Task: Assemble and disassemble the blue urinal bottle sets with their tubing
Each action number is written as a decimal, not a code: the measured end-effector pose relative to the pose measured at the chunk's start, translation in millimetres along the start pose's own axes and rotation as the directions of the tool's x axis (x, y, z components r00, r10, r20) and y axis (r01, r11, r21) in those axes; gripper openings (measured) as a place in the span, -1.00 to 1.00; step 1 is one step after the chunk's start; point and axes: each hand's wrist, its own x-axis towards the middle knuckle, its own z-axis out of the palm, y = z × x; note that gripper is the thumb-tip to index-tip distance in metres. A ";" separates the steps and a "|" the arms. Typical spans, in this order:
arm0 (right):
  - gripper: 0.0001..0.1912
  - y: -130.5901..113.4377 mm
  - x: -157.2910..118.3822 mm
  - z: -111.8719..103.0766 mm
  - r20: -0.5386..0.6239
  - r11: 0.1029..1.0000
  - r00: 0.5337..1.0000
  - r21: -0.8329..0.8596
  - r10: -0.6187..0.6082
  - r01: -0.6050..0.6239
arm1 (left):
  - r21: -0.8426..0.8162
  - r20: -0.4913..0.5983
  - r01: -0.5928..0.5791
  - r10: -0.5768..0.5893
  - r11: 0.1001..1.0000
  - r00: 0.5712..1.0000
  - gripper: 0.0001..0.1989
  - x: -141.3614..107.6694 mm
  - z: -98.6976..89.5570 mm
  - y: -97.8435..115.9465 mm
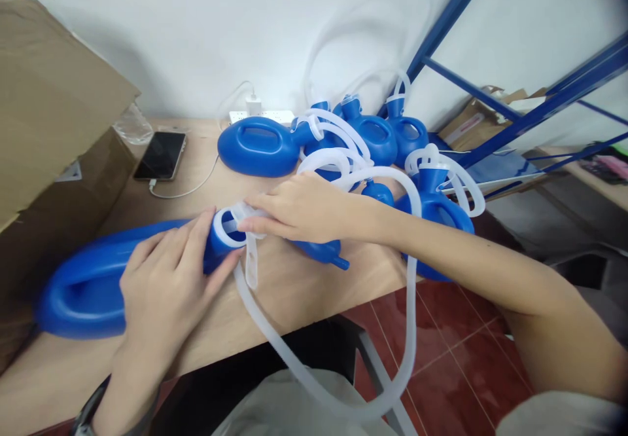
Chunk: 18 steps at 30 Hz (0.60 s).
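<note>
A blue plastic urinal bottle (98, 259) lies on its side on the tabletop, its round white-rimmed mouth (230, 228) facing up and right. My left hand (169, 279) is wrapped over the bottle's neck, thumb below the rim. In my right hand (289, 210), the fingers pinch a translucent white cap (248, 217) against the right side of the mouth, part of it covered by my fingers. From the cap hangs a perforated strap (252, 262). A long white hose (289, 354) loops over the table edge above my lap and back up past my right forearm.
Several blue bottles (258, 146) with coiled white hoses stand or lie at the back and right. A phone (161, 156) charges from a power strip (275, 116). A cardboard box (53, 109) borders the left; a blue metal rack (451, 23) rises at right.
</note>
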 end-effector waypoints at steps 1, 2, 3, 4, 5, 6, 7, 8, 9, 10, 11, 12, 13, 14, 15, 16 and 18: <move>-0.34 -1.4 3.6 -0.3 0.006 1.000 1.000 -0.019 0.010 -0.010 | -0.002 -0.006 0.015 -0.015 1.000 1.000 -0.32 -1.9 0.9 0.4; -0.32 -2.3 6.9 0.3 0.002 0.999 1.000 -0.038 0.014 -0.014 | -0.008 -0.009 0.040 -0.040 0.999 0.999 -0.27 -3.9 1.5 1.0; -0.30 -2.7 9.9 1.9 -0.008 0.998 1.000 -0.055 0.016 -0.017 | -0.016 -0.005 0.071 -0.071 0.997 0.997 -0.20 -5.7 1.9 1.9; -0.28 -2.6 12.7 4.4 -0.023 0.997 1.000 -0.072 0.017 -0.018 | -0.023 0.005 0.109 -0.109 0.994 0.994 -0.12 -7.2 1.9 3.1; -0.27 -2.0 15.0 7.7 -0.045 0.996 0.999 -0.092 0.014 -0.018 | -0.027 0.015 0.149 -0.149 0.988 0.989 -0.05 -8.2 1.6 4.6; -0.26 -1.1 16.9 11.4 -0.071 0.993 0.997 -0.118 0.007 -0.016 | -0.029 0.025 0.185 -0.184 0.982 0.983 0.01 -8.7 1.1 6.4; -0.26 -0.2 18.4 14.9 -0.096 0.989 0.995 -0.149 -0.005 -0.009 | -0.030 0.033 0.215 -0.214 0.976 0.976 0.05 -8.9 0.5 8.2; -0.26 0.4 19.4 17.7 -0.114 0.983 0.993 -0.183 -0.025 0.003 | -0.029 0.034 0.240 -0.239 0.970 0.970 0.09 -8.8 -0.1 10.0; -0.28 0.3 19.9 19.4 -0.122 0.976 0.991 -0.215 -0.051 0.023 | -0.024 0.031 0.252 -0.251 0.967 0.967 0.10 -8.7 -0.6 11.6; -0.31 -0.8 20.0 19.7 -0.118 0.970 0.991 -0.241 -0.069 0.039 | -0.013 0.029 0.252 -0.252 0.968 0.967 0.10 -8.7 -0.9 12.9; -0.34 -2.9 19.6 18.6 -0.098 0.964 0.992 -0.260 -0.077 0.049 | 0.002 0.032 0.240 -0.240 0.971 0.970 0.09 -9.0 -0.9 13.7; -0.36 -6.0 18.7 16.2 -0.068 0.962 0.995 -0.267 -0.076 0.055 | 0.017 0.035 0.222 -0.223 0.975 0.974 0.06 -9.6 -0.7 14.2; -0.37 -9.9 17.5 12.9 -0.037 0.962 0.997 -0.267 -0.067 0.054 | 0.025 0.040 0.206 -0.207 0.978 0.978 0.03 -10.6 -0.3 14.3; -0.36 -14.1 16.1 9.2 -0.011 0.964 0.999 -0.261 -0.048 0.043 | 0.024 0.043 0.195 -0.196 0.980 0.980 0.00 -12.0 0.2 14.1; -0.35 -18.2 14.5 5.4 0.009 0.968 1.000 -0.251 -0.022 0.024 | 0.015 0.045 0.200 -0.200 0.980 0.979 -0.02 -13.6 0.9 13.7; -0.34 -22.0 13.0 2.1 0.024 0.971 1.000 -0.238 0.000 0.005 | -0.009 0.046 0.221 -0.220 0.975 0.974 -0.03 -15.3 1.5 13.1; -0.37 -27.3 10.6 -2.6 0.038 0.976 0.999 -0.216 0.019 -0.010 | -0.159 0.098 0.284 -0.271 0.946 0.958 -0.04 -18.6 2.8 12.1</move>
